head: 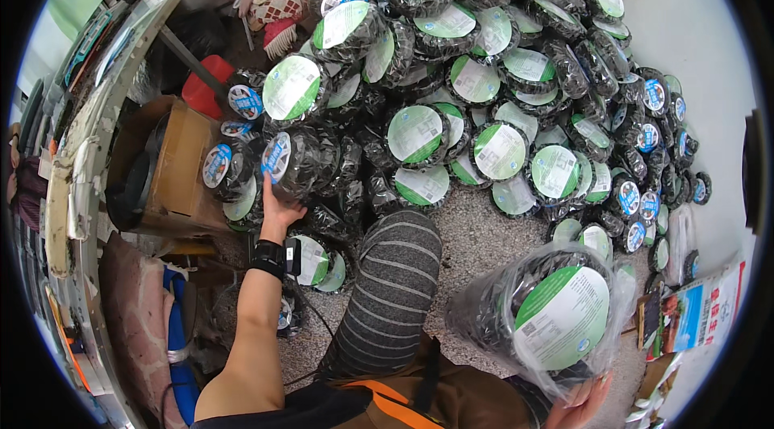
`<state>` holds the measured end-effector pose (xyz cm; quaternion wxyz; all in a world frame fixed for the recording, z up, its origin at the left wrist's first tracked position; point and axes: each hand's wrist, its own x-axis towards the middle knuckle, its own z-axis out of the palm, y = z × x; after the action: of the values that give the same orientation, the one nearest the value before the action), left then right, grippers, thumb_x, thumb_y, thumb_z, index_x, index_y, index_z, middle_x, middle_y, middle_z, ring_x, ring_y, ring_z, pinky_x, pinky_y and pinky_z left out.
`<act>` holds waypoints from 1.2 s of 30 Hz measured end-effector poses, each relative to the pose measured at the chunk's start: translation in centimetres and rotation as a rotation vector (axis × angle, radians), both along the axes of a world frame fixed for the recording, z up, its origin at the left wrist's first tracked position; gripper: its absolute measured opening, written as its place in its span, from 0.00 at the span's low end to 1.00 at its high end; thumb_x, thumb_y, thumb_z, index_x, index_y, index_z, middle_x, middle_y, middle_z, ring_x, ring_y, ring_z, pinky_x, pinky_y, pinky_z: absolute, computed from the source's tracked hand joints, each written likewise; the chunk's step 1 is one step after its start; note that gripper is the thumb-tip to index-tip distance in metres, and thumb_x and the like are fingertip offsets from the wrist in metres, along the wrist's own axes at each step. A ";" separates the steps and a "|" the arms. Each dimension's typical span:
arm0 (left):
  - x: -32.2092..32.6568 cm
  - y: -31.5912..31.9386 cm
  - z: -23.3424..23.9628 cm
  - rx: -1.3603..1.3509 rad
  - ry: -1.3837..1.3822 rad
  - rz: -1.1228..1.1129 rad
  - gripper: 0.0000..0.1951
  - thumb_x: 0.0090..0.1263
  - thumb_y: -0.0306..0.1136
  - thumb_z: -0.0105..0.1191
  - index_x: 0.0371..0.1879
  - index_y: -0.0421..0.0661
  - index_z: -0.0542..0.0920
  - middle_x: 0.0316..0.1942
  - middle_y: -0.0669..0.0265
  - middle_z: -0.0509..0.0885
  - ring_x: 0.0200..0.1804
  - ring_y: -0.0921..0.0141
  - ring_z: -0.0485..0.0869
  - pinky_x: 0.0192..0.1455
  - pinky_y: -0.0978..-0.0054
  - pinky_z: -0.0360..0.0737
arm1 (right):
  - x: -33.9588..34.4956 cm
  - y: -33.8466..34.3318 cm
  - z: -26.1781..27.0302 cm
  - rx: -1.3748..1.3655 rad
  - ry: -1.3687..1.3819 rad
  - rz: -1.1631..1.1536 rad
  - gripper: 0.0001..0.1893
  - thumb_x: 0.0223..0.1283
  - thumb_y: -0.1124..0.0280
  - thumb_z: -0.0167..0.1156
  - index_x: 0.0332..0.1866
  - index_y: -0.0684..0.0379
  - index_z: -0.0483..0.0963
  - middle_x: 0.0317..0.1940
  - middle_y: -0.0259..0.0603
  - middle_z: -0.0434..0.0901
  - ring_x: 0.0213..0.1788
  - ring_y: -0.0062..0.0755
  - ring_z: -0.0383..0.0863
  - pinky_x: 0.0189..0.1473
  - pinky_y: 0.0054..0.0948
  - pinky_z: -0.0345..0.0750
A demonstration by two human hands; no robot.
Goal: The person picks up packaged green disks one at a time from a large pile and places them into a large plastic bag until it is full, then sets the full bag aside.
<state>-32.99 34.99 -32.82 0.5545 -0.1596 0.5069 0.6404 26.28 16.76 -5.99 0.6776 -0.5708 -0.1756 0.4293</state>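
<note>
My left hand (279,209) is against the near end of a round pack in shiny black film (299,169) with a blue label. One finger lies by the label's edge and the thumb spreads to the right; the other fingers are hidden. At lower right, my right hand (582,403) grips the rim of a clear plastic bag (484,314). Inside the bag is a stack of black-wrapped round packs, the front one showing a green and white label (562,317). A large heap of similar packs (474,78) rises ahead of me.
A cardboard box (187,157) holding dark items and a red plastic container (207,85) are at left. A cluttered worktop edge (78,187) runs down that side. My striped knee (402,259) rises above the speckled floor (478,235). A white wall (695,30) bounds the right.
</note>
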 end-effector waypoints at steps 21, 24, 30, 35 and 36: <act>19.5 -8.5 19.5 0.754 -0.066 -1.175 0.24 0.63 0.42 0.53 0.53 0.38 0.73 0.46 0.60 0.81 0.43 0.70 0.80 0.41 0.74 0.77 | -3.7 -4.1 1.0 0.177 -0.093 0.140 0.05 0.68 0.76 0.44 0.46 0.60 0.66 0.10 0.31 0.65 0.10 0.20 0.65 0.14 0.19 0.65; 27.4 -7.1 23.5 0.716 0.055 -1.636 0.28 0.55 0.33 0.63 0.52 0.32 0.71 0.42 0.56 0.83 0.38 0.72 0.84 0.38 0.76 0.83 | -4.0 -6.3 1.7 0.156 -0.225 0.139 0.02 0.68 0.76 0.47 0.43 0.61 0.65 0.11 0.32 0.68 0.10 0.19 0.67 0.15 0.18 0.66; 29.8 -7.7 32.6 0.775 0.467 -1.948 0.29 0.54 0.35 0.66 0.54 0.34 0.74 0.46 0.63 0.82 0.50 0.74 0.77 0.56 0.74 0.71 | -3.8 -5.1 8.6 0.257 -0.876 0.282 0.03 0.65 0.75 0.53 0.38 0.60 0.66 0.11 0.37 0.69 0.12 0.16 0.70 0.14 0.23 0.62; 29.6 -6.5 29.4 0.854 0.932 -1.604 0.30 0.61 0.42 0.61 0.54 0.29 0.71 0.44 0.58 0.82 0.45 0.74 0.79 0.50 0.76 0.75 | -8.0 -2.5 13.4 0.533 -1.436 0.499 0.08 0.57 0.75 0.57 0.40 0.62 0.67 0.11 0.42 0.69 0.12 0.44 0.71 0.16 0.36 0.66; 32.2 -7.0 33.8 0.748 0.719 -1.703 0.31 0.62 0.46 0.59 0.54 0.30 0.71 0.43 0.55 0.82 0.42 0.73 0.81 0.47 0.76 0.78 | -8.3 -2.4 12.7 0.499 -1.444 0.481 0.10 0.57 0.73 0.57 0.41 0.62 0.67 0.11 0.44 0.68 0.13 0.48 0.71 0.17 0.39 0.67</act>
<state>-0.75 28.04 0.93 0.6571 0.6457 0.3556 0.1577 17.96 14.41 6.76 0.3931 -0.4859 -0.7798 0.0361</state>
